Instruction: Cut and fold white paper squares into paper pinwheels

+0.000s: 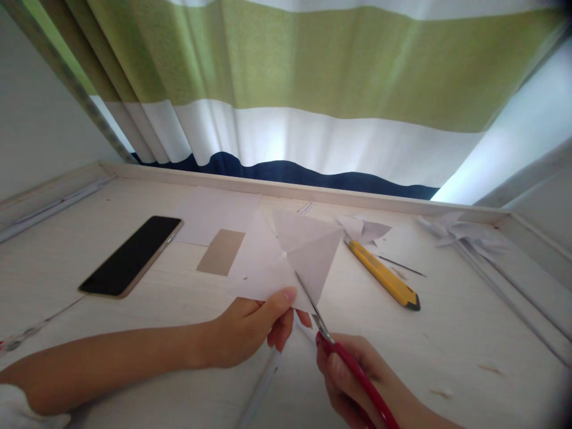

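A white square sheet of paper with crossing creases and slits toward its middle is pinched at its near edge by my left hand, thumb on top and fingers beneath. My right hand grips a pair of scissors with red handles. Their blades lie along the near right part of the paper, tips pointing toward its centre. A white paper stick lies under my hands. To the right rests a yellow utility knife, beside a thin dark pointed rod.
A black smartphone lies left, with a cord near it. A brown card piece and another white sheet are behind the left hand. Paper pinwheels and paper scraps sit right. A raised ledge and striped curtain bound the back.
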Available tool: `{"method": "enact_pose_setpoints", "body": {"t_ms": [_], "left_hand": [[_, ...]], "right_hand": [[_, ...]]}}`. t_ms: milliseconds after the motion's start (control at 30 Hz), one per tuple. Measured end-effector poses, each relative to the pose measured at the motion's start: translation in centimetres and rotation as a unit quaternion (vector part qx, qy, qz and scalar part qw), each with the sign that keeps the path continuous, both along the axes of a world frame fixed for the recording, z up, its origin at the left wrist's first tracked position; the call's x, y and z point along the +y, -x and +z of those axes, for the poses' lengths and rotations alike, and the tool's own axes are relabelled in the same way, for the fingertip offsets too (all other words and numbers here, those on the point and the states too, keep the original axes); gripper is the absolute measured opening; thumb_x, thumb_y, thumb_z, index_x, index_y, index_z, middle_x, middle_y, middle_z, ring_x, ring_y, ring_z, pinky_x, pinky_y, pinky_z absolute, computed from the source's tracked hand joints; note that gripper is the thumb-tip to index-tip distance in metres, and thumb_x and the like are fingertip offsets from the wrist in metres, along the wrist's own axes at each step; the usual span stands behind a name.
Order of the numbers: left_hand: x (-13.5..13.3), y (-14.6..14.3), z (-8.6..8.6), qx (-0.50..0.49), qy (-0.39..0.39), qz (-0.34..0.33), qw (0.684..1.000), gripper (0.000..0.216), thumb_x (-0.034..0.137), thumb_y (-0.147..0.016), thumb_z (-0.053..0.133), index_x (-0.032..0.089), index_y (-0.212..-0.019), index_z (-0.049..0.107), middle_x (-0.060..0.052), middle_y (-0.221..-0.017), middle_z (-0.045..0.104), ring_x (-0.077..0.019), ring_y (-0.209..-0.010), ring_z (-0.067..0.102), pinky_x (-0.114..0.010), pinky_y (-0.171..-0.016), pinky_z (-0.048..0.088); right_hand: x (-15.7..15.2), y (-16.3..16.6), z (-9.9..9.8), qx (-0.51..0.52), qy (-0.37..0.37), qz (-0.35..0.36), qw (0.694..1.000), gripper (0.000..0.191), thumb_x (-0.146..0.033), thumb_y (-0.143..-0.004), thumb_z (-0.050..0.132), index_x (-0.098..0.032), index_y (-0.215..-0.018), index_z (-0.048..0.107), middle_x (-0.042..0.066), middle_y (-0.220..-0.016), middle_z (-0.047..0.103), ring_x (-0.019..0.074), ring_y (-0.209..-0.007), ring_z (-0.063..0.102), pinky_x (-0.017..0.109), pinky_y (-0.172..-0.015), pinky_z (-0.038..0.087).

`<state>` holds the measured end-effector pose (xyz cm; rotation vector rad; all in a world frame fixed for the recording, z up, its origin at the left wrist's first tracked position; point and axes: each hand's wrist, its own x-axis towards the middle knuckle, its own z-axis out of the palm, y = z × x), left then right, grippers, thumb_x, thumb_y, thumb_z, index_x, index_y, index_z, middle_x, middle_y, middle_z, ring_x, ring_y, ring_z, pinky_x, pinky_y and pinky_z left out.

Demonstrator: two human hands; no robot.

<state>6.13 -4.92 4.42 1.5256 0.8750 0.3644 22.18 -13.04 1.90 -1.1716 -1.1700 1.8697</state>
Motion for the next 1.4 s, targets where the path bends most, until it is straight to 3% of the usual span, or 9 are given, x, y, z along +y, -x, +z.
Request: {"method": "enact_pose_setpoints", "body": {"t_ms": [300,500,733,1067,1400], "left_hand": [[0.0,-0.2,0.3,-0.002,-0.001,-0.012,1.000,0.049,0.041,-0.084,0.028,0.018,-0.043,0.041,0.001,-0.048,0.046,-0.0103,-0.052,0.046,-0.020,-0.061,0.041],[0.0,-0.1,0.4,0.007,0.002,-0.022,1.000,0.050,0.042,-0.084,0.026,0.017,-0.043,0.041,0.002,-0.048,0.046,-0.0098,-0.050,0.045,-0.020,-0.057,0.041],[-0.1,-0.1,0.4,0.009,-0.009,-0.030,0.999,0.050,0.041,-0.084,0.024,0.018,-0.043,0.040,0.002,-0.049,0.046,-0.0096,-0.051,0.046,-0.020,-0.060,0.042],[0.0,-0.1,0.2,0.017,-0.006,-0.019,1.000,0.050,0.041,-0.084,0.024,0.017,-0.043,0.041,0.001,-0.048,0.047,-0.0096,-0.051,0.046,-0.020,-0.057,0.041],[0.0,-0.1,0.8,0.006,0.012,-0.024,1.000,0.042,0.043,-0.081,0.026,0.017,-0.058,0.049,0.004,-0.044,0.042,-0.0102,-0.049,0.043,-0.020,-0.054,0.038]], "right_hand": [[0.4,-0.3,0.4,0.006,-0.033,0.010,0.999,0.052,-0.068,-0.066,0.044,-0.016,-0.063,0.038,-0.010,-0.041,0.029,0.0004,-0.032,0.022,0.015,-0.030,0.016],[0.4,-0.5,0.0,0.019,-0.058,0.011,0.998,0.049,-0.065,-0.068,0.045,-0.016,-0.063,0.040,-0.009,-0.042,0.031,0.0008,-0.034,0.023,0.017,-0.032,0.015],[0.4,-0.3,0.4,0.013,-0.035,0.013,0.999,0.048,-0.065,-0.069,0.044,-0.017,-0.062,0.038,-0.010,-0.041,0.026,0.0016,-0.032,0.023,0.016,-0.030,0.017],[0.1,0.0,-0.6,0.035,-0.007,0.005,0.999,0.047,-0.064,-0.069,0.043,-0.018,-0.062,0.038,-0.010,-0.037,0.029,0.0015,-0.029,0.024,0.014,-0.027,0.016],[0.2,-0.5,-0.5,0.030,-0.045,-0.014,0.998,0.039,-0.053,-0.074,0.050,-0.014,-0.073,0.044,-0.008,-0.050,0.032,0.0020,-0.038,0.026,0.017,-0.034,0.019]]}}
